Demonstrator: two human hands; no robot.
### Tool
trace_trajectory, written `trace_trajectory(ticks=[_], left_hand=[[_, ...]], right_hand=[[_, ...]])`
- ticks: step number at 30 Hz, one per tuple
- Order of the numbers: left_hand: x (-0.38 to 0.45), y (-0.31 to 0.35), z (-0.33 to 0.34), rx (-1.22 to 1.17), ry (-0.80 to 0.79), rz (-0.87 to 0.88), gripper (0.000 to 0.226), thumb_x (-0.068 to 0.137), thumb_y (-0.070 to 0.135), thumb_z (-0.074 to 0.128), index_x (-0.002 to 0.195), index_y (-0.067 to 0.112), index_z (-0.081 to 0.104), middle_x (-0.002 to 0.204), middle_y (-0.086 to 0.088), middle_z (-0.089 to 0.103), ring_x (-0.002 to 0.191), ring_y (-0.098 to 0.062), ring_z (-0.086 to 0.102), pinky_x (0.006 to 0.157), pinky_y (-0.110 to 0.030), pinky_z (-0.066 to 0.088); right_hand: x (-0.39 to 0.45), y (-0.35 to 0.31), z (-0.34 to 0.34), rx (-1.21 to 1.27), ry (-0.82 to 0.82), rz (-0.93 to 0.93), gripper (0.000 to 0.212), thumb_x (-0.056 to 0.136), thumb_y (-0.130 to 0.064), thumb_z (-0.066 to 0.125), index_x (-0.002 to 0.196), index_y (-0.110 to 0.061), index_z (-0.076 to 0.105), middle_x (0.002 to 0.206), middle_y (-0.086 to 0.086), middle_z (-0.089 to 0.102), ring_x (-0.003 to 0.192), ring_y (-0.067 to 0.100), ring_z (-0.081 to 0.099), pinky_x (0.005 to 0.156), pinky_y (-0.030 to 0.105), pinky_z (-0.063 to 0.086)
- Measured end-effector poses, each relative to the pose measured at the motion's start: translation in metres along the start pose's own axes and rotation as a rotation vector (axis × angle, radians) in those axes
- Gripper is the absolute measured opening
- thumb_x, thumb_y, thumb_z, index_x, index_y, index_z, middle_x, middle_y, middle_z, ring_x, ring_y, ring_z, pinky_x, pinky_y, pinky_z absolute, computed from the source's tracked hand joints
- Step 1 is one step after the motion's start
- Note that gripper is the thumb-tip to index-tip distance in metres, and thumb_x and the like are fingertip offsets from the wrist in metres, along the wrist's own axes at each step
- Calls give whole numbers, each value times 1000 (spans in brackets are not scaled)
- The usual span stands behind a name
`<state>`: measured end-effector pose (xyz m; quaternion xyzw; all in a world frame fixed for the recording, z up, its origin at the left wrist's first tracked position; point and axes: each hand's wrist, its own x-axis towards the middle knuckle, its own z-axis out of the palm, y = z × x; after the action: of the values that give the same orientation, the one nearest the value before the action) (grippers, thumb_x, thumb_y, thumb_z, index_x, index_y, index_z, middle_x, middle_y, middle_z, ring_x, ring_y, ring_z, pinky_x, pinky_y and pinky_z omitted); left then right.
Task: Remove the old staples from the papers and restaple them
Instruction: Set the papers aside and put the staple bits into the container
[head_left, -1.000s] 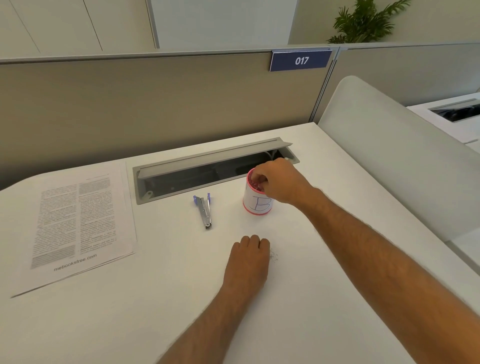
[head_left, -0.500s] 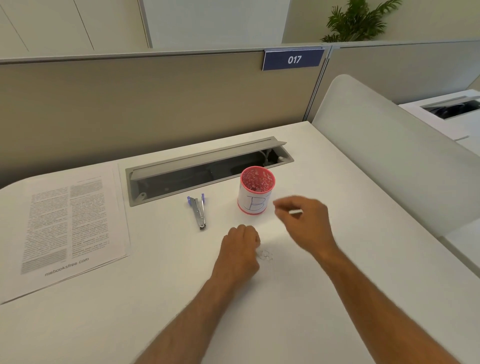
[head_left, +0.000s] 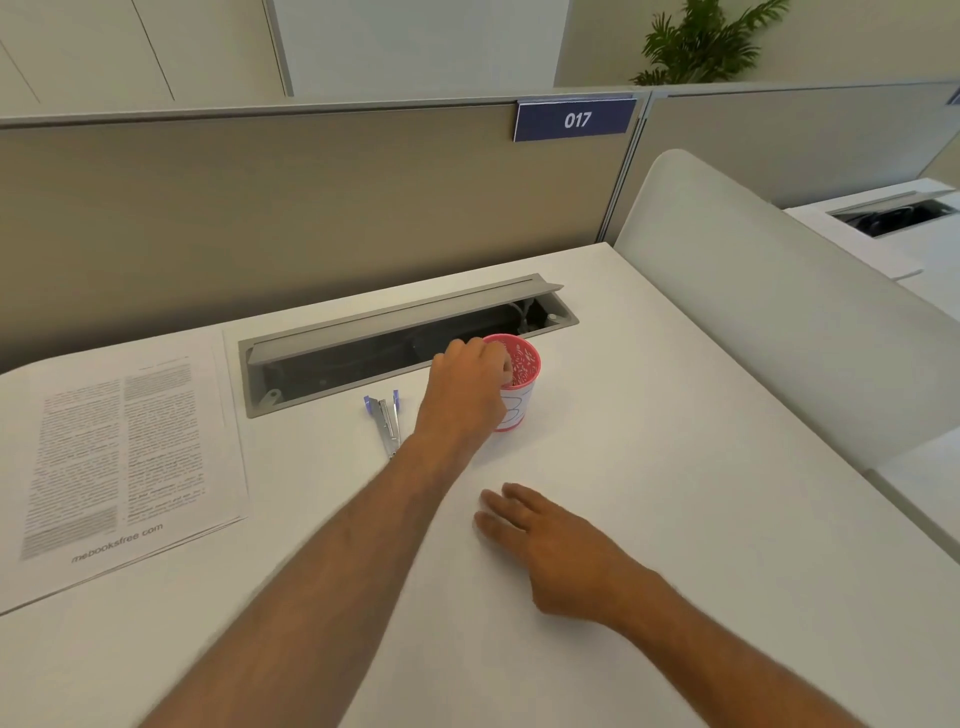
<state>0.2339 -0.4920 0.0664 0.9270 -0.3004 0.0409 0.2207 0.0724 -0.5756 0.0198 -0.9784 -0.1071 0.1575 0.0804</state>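
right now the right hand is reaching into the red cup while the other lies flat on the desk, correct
Not quite: the head view shows the left hand at the red cup. The right hand is the one lying flat on the desk.

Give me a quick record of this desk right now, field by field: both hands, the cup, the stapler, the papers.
left hand: over the rim of the cup, fingertips at its mouth; whether it holds anything cannot be told
right hand: flat on the desk, fingers straight, holding nothing
cup: pink, upright, small metal pieces inside
stapler: lying on the desk left of the cup, untouched
papers: printed stack at the desk's left edge, untouched
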Motion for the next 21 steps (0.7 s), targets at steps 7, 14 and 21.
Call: trace_trajectory(ticks=[7, 14, 21], left_hand=[[15, 5, -1, 146, -65, 4, 46, 87, 28, 69, 129, 19, 54, 131, -5, 58, 118, -24, 50, 101, -38, 41], [3, 1, -4, -120, 51, 29, 39, 88, 22, 64, 126, 19, 56, 127, -4, 61, 114, -24, 51, 98, -39, 45], [-48, -15, 14, -451, 218, 64, 15, 85, 17, 67, 100, 15, 64, 87, 6, 60, 73, -8, 52, 66, -16, 45]], right_hand=[[2, 22, 15, -108, 218, -115, 52, 58, 4, 74, 109, -7, 69, 117, 3, 68, 108, 22, 65, 65, 35, 61], [1, 27, 4, 330, 491, 137, 30, 78, -11, 70, 108, -16, 72, 106, -1, 72, 92, 18, 68, 87, 33, 55], [-2, 20, 7, 515, 315, 408, 54, 67, -43, 83, 116, -25, 67, 99, -8, 56, 91, 7, 53, 82, 17, 42]])
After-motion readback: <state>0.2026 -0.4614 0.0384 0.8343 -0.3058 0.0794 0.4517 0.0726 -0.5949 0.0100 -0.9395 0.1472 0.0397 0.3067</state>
